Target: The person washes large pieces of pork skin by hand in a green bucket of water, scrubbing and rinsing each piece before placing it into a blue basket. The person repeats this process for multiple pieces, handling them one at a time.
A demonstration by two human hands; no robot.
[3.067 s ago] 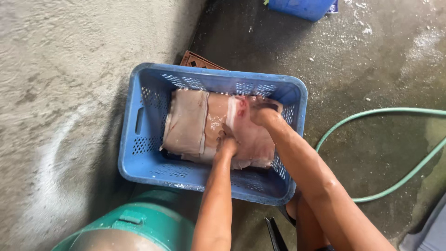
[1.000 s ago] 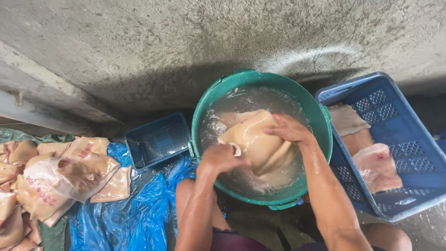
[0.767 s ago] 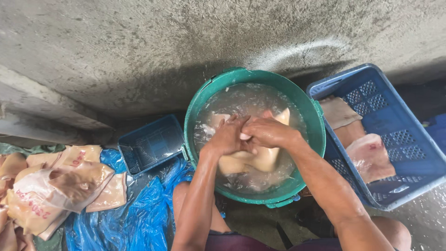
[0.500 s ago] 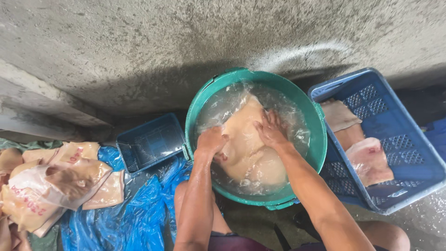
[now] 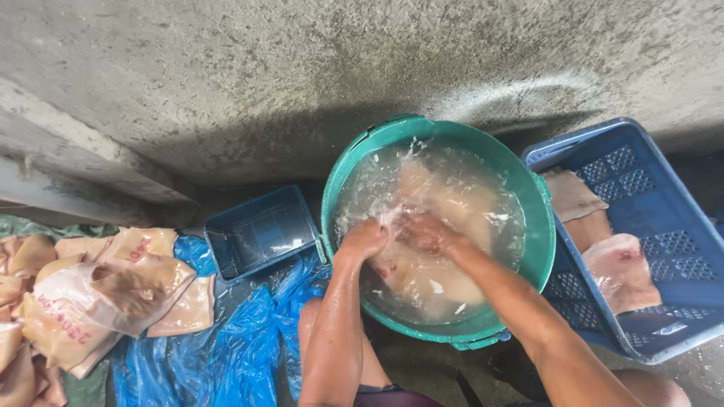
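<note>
Both hands, left hand and right hand, have fingers clenched on a pale bag under water in the green tub (blue crate just beside it).

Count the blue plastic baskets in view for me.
2. A small blue basket sits left of the green tub; a large blue basket sits to its right, partly cut off by the frame.
</note>
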